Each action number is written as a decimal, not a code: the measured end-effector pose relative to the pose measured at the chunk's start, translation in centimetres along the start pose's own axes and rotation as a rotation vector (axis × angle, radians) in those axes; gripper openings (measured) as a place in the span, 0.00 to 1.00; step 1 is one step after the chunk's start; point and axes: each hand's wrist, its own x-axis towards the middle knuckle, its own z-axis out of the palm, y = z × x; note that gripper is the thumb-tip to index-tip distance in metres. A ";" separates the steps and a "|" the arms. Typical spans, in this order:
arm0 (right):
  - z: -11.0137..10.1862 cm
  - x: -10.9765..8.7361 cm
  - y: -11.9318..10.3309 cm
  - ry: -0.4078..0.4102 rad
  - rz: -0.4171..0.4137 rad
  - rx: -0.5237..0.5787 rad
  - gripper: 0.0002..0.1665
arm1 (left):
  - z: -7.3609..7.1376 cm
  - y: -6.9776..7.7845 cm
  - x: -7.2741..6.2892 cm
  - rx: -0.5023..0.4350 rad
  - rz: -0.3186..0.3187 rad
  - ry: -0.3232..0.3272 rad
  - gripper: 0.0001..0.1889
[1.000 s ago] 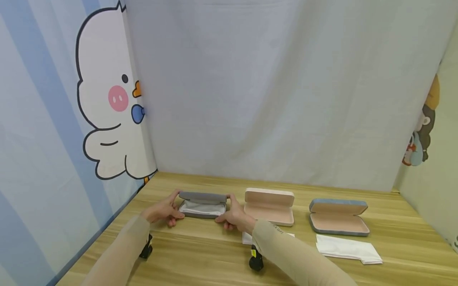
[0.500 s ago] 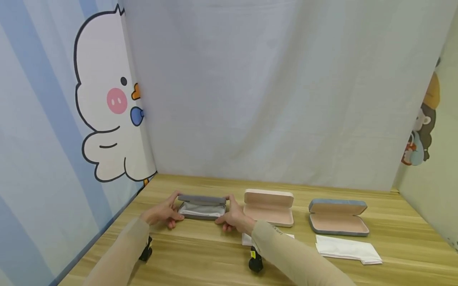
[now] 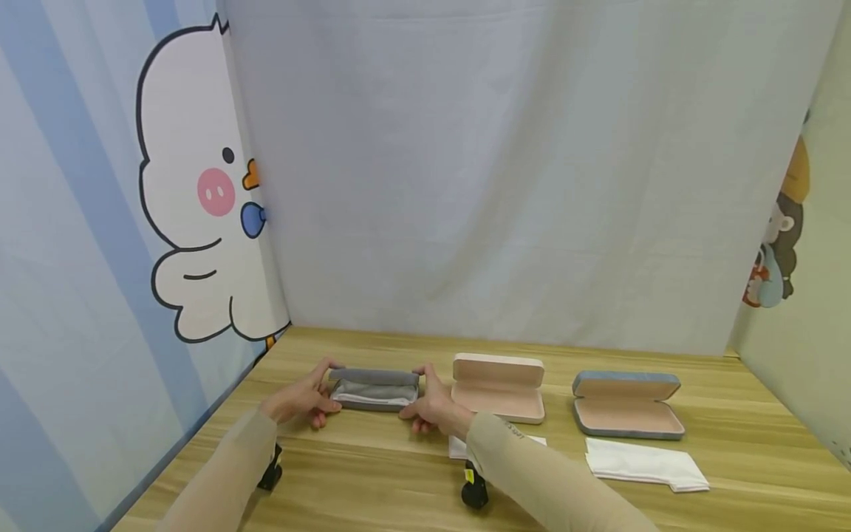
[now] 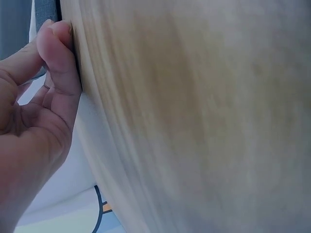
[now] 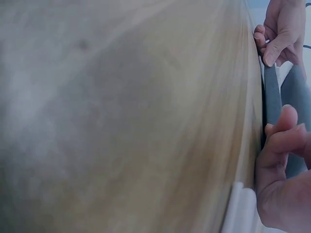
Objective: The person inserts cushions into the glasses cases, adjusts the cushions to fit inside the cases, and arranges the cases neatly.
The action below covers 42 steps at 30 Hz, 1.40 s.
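Note:
A grey glasses case [image 3: 375,377] lies at the left of the table, its lid partly lowered over the base. Inside it a folded pale cloth [image 3: 375,396] shows through the gap. My left hand [image 3: 301,395] grips the case's left end, thumb at the front edge and a finger on the lid. At the opposite end my right hand [image 3: 435,403] holds it the same way. In the right wrist view, the case [image 5: 272,92] stretches between both hands. Only a corner of the case [image 4: 46,12] appears in the left wrist view.
To the right stand an open cream glasses case [image 3: 499,403] and an open blue one [image 3: 628,419], both with pink lining. A folded white cloth [image 3: 645,464] lies before the blue case. Another white cloth [image 3: 459,448] is partly hidden by my right forearm. A curtain [image 3: 505,185] hangs behind.
The grey case's lid has tipped a little further down under my fingers. Both hands keep their places at its ends. The head view has shifted slightly.

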 end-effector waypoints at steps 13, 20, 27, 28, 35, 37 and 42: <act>0.3 -0.5 -0.2 0.010 -0.040 -0.079 0.42 | 0.4 0.4 -0.3 0.049 0.022 0.021 0.34; 0.5 -1.3 -0.8 0.021 -0.136 -0.270 0.50 | 1.3 2.3 -0.6 0.159 -0.085 0.078 0.43; 0.1 -2.5 -1.5 0.002 -0.203 -0.310 0.45 | 2.1 4.6 -1.0 0.239 -0.062 0.161 0.41; -0.1 -2.7 -1.5 0.002 -0.213 -0.310 0.44 | 2.2 4.9 -1.0 0.230 -0.046 0.148 0.40; -2.3 -4.2 -1.9 -0.035 -0.253 -0.249 0.38 | 4.6 6.7 -0.9 0.077 0.022 0.048 0.36; -2.9 -4.7 -1.9 -0.039 -0.258 -0.248 0.37 | 5.6 7.2 -0.7 0.031 0.029 0.029 0.36; -4.3 -6.2 -1.4 -0.026 -0.259 -0.252 0.34 | 8.0 8.2 -0.5 -0.042 0.060 -0.014 0.34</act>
